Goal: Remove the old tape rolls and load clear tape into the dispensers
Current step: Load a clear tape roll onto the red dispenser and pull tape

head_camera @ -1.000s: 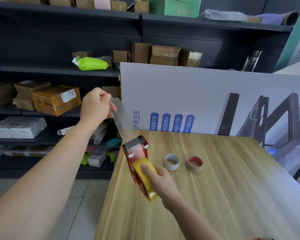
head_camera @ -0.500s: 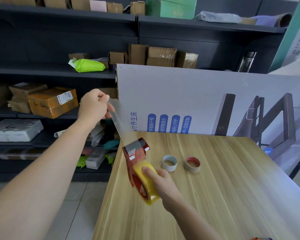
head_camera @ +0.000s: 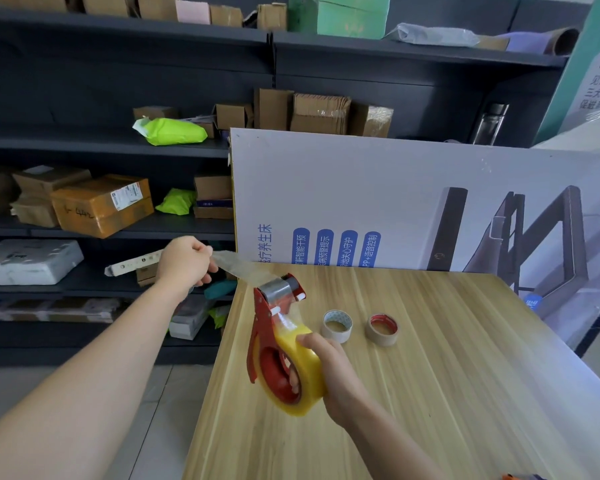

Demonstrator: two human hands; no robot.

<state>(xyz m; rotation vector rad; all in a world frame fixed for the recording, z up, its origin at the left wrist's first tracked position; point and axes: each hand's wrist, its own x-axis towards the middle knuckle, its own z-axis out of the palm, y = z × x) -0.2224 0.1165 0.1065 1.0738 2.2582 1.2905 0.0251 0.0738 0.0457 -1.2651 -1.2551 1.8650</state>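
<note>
- We've got the red dispenser (head_camera: pixel 274 327) up off the table (head_camera: pixel 447 393), held above its left edge, our right hand (head_camera: pixel 329 372) wrapped round the clear tape roll (head_camera: pixel 300 365) seated on the hub, fingers curled tight on the roll.
- Our left hand (head_camera: pixel 184 263) is out past the table's left edge, fingers pinched together on the free end of the tape strip (head_camera: pixel 238 268).
- The strip runs taut from that pinch to the dispenser's head, over the metal plate by the toothed blade.
- To do this well, we judge: keep the strip flat and centred, pull in line with the head, then tip it down on the teeth for a clean tear.
- Risk: the strip looks crumpled near our fingers; it could fold on itself.
- The roll reads yellowish and glossy, thick and nearly full.
- Two near-spent old rolls (head_camera: pixel 337 325) sit side by side mid-table, apart from us.
</note>
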